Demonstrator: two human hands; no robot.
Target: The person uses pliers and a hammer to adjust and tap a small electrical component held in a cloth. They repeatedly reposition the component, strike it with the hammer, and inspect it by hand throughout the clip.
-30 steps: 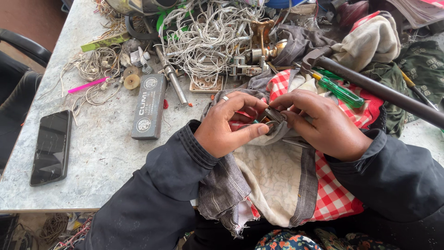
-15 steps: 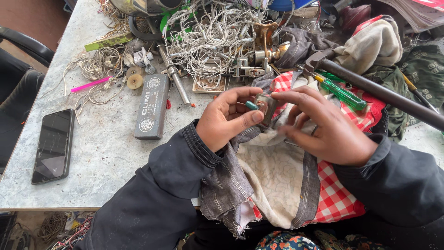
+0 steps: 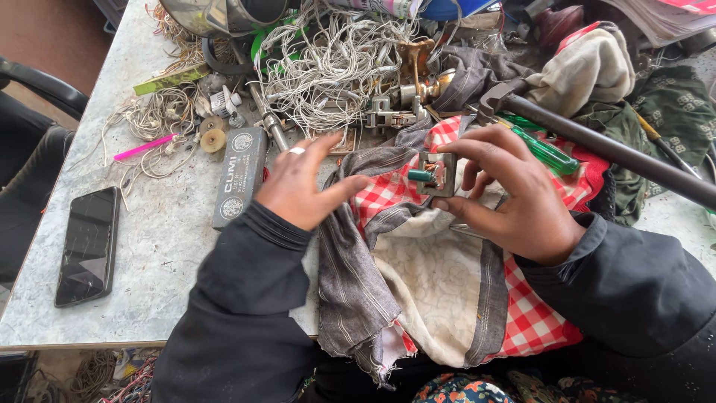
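Small squarish metal component (image 3: 435, 174) sat pinched in the right hand (image 3: 507, 195), thumb under its lower edge and fingertips over the top and right side, held just above the checked cloth (image 3: 388, 195) at mid-table. Its open face, with a bit of internal metalwork showing, looked up toward the camera. A short teal stub (image 3: 419, 175) stuck out of its left side, so what long axis it had ran roughly left-right, stub pointing at the left hand (image 3: 302, 190). That left hand was released: fingers spread and slightly curled, thumb reaching rightward, holding nothing, tip of the thumb near the stub but apart from it. So the part lay directly right of the left hand and already inside the right one; the right was clearly the nearer. Under both: the red-and-white cloth layered with a grey striped rag (image 3: 358, 291) and a cream patch, draped over the table (image 3: 160, 246) edge toward the lap. Further out, a dark rectangular sharpening-stone-like block (image 3: 239, 175) just left of the left hand, a tangle of white wire (image 3: 335, 67) behind, a green-handled screwdriver (image 3: 543, 151) and a long dark bar (image 3: 611, 149) beyond the right hand, a phone (image 3: 87, 246) far left, well apart.
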